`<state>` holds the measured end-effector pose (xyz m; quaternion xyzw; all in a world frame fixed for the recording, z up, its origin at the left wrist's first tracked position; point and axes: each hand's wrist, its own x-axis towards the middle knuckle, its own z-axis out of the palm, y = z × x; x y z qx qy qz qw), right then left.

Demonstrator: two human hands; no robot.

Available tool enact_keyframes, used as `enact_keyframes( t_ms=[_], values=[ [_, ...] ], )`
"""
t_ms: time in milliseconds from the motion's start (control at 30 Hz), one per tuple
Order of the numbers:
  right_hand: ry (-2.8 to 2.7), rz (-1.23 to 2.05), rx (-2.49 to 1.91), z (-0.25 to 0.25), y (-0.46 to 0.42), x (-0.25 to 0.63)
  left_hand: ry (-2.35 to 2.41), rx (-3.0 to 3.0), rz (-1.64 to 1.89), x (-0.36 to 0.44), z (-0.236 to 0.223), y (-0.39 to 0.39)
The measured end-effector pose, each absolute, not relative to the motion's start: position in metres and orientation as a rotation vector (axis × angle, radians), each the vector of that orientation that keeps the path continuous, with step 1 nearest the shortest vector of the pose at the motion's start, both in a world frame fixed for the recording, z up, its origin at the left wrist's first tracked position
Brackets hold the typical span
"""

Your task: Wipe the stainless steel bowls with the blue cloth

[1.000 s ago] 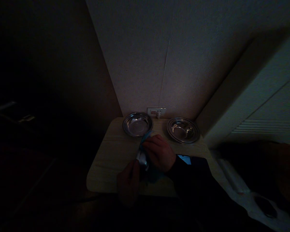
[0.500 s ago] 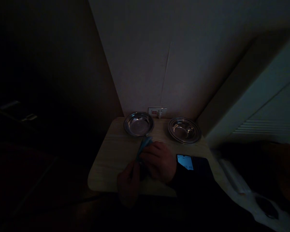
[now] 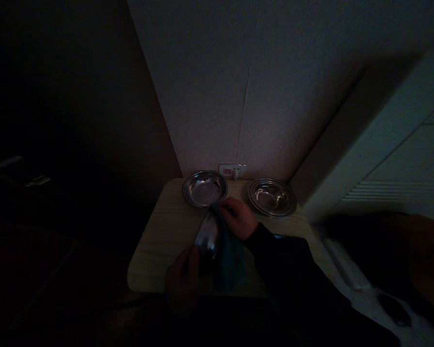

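Observation:
In dim light, my left hand (image 3: pixel 183 279) grips the near rim of a steel plate (image 3: pixel 207 236) held on edge over the small wooden table (image 3: pixel 159 241). My right hand (image 3: pixel 237 218) is closed on a blue-green cloth (image 3: pixel 229 260) pressed against the plate's upper part; the cloth hangs down beside the plate. At the back of the table lie two more steel plates: one on the left (image 3: pixel 204 188) and a stack on the right (image 3: pixel 272 196).
A white wall socket (image 3: pixel 232 169) sits on the wall just behind the plates. A pale door or cupboard panel (image 3: pixel 390 168) stands to the right. The left side of the room is dark. A lit screen edge shows by my right sleeve (image 3: pixel 279 236).
The plate has tilted so that its shiny face now shows. My right hand has moved up to the plate's top with the cloth. The phone screen is now mostly hidden by my sleeve.

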<state>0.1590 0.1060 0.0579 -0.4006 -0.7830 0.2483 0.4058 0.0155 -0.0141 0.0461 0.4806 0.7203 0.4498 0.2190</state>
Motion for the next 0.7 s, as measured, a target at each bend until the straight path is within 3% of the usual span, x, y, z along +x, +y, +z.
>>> enact_keyframes(
  t_ms=[133,333,533,700],
  values=[
    [-1.616,0.872,-1.095,0.042,0.104,0.170,1.939,1.283,1.295,0.007,0.046,-0.015],
    [-1.485,0.941,-1.143,0.041,0.079,0.176,1.869,1.182,1.217,0.003,0.054,-0.018],
    [-1.611,0.880,-1.099,0.046,0.059,0.167,1.891,1.190,1.061,0.006,0.069,-0.016],
    [-1.708,0.733,-1.020,0.046,0.048,0.163,1.895,1.241,1.137,0.011,0.071,-0.012]
  ],
)
